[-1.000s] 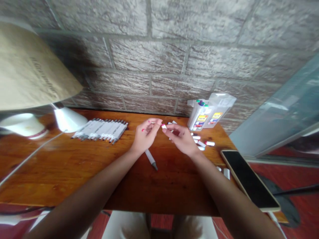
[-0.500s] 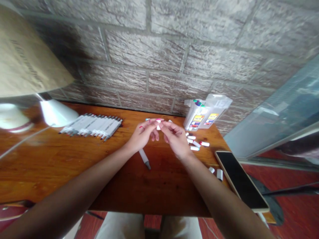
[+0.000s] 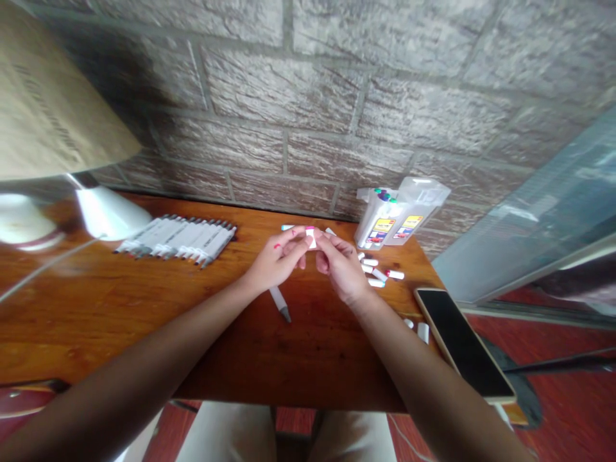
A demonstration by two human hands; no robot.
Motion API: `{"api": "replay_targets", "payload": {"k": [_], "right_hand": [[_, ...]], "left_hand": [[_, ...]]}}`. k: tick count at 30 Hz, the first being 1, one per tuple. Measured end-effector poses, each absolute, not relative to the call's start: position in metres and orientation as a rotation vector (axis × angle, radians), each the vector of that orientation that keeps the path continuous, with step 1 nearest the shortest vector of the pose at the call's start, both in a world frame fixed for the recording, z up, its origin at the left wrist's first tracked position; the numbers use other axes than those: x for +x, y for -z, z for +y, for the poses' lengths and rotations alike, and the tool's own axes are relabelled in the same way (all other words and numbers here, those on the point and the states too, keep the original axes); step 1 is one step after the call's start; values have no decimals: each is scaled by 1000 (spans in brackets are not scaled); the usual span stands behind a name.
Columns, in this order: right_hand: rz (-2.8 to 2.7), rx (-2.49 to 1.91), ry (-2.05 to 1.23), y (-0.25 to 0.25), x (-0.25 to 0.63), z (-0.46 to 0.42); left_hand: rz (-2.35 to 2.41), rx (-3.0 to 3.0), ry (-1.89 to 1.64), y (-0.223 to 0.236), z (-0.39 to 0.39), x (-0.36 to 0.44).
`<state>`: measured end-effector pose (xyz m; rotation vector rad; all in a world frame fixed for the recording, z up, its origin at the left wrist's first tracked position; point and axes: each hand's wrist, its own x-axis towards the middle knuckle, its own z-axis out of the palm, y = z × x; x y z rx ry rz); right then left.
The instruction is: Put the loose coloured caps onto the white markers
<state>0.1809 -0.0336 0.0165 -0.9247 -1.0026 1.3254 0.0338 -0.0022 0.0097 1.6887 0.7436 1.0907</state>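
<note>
My left hand [image 3: 278, 261] grips a white marker [image 3: 280, 304] whose grey tip points down toward me below the palm. My right hand [image 3: 341, 265] meets it at the marker's top end, fingers pinched on a small white cap with a pink end [image 3: 311, 237]. Both hands hover just above the wooden table [image 3: 120, 308], near its far edge. Several loose white caps [image 3: 380, 273] lie on the table right of my right hand.
A row of several white markers [image 3: 178, 240] lies at the back left. A clear plastic marker case [image 3: 399, 215] leans against the brick wall. A phone [image 3: 462, 343] lies at the right edge beside two more caps [image 3: 419, 330]. A lamp [image 3: 43, 128] stands at the left.
The cap in my right hand has come up against the marker's end in my left hand. The camera has shifted, so everything sits a little further left and higher.
</note>
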Motion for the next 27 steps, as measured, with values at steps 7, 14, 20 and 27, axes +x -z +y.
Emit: {"api": "replay_targets", "payload": {"k": [7,14,20,27], "right_hand": [[-1098,-993,-1287,-11,181,-30],[-1080,-1010,-1309,-11,181,-31],[-1176,-1055,-1256,-12,181,-32],[-1266,-1065,-1269,-12,182,-31]], "left_hand": [[767,1777,-1095,-4,-1,33],[711,1807,-1123,-10,-1,34],[770,1880,-1092,-10,-2,34],[788,1878,-1089,-10,-4,35]]}}
